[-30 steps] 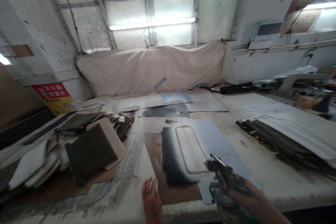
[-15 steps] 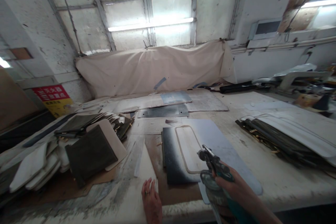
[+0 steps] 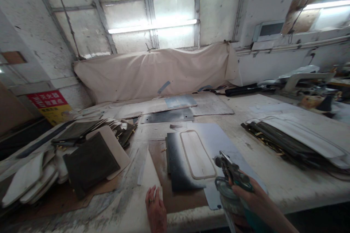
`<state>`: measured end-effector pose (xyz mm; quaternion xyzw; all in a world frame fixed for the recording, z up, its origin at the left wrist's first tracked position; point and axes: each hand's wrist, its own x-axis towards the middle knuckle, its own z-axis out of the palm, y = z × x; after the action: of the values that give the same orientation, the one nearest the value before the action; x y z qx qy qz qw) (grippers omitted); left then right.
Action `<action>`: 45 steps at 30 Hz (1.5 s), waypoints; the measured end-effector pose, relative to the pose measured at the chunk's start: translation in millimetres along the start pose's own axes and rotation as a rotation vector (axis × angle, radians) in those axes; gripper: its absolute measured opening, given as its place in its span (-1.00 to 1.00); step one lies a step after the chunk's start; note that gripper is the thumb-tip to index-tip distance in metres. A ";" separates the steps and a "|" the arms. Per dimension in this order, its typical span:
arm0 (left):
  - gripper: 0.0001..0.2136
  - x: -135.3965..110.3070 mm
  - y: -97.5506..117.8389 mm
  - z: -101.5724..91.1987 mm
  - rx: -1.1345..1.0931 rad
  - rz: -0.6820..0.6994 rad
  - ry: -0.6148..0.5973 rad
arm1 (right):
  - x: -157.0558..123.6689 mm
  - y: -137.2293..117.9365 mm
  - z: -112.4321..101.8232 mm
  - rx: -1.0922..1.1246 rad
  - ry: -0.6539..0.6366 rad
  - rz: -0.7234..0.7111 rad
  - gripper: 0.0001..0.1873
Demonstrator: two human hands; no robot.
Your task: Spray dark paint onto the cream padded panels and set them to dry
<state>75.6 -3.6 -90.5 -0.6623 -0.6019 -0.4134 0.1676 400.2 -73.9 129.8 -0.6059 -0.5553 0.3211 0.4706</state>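
My right hand (image 3: 248,193) is wrapped around a spray gun (image 3: 227,169) with a cup under it. Its nozzle points left over a light blue-grey sheet (image 3: 216,133). Left of the nozzle lies a dark flat panel (image 3: 176,180), hazed with white around a pale rounded rectangle (image 3: 198,156). My left hand (image 3: 156,209) rests near the table's front edge, fingers extended on a pale pointed sheet (image 3: 150,174). Brown board (image 3: 186,201) shows between that hand and the gun. Nothing shows in the left fingers.
Dark pouch-like pieces (image 3: 91,162) and pale panels (image 3: 30,182) are heaped at left. Another stack of dark pieces (image 3: 279,142) with white sheets on top lies at right. Behind stand a draped cloth (image 3: 164,69) and flat boards (image 3: 213,105).
My right hand and the spray gun have moved right, away from the pale rectangle. The view has shifted slightly, while my left hand stays on the pale sheet.
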 end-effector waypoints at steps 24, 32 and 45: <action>-0.69 3.6 6.3 -10.7 0.076 0.032 0.026 | -23.7 -22.7 22.8 -0.010 -0.152 -0.037 -0.93; -0.70 4.6 8.5 -11.5 0.070 0.051 0.017 | -26.7 -0.6 3.9 -0.031 -0.074 0.008 -0.88; -0.68 2.8 9.4 -10.8 0.064 0.018 -0.024 | -33.5 10.1 -2.4 -0.010 -0.012 0.011 -0.85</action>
<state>80.5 -11.6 -79.4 -0.6670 -0.6107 -0.3845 0.1852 400.2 -106.4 116.8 -0.6096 -0.5563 0.3244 0.4624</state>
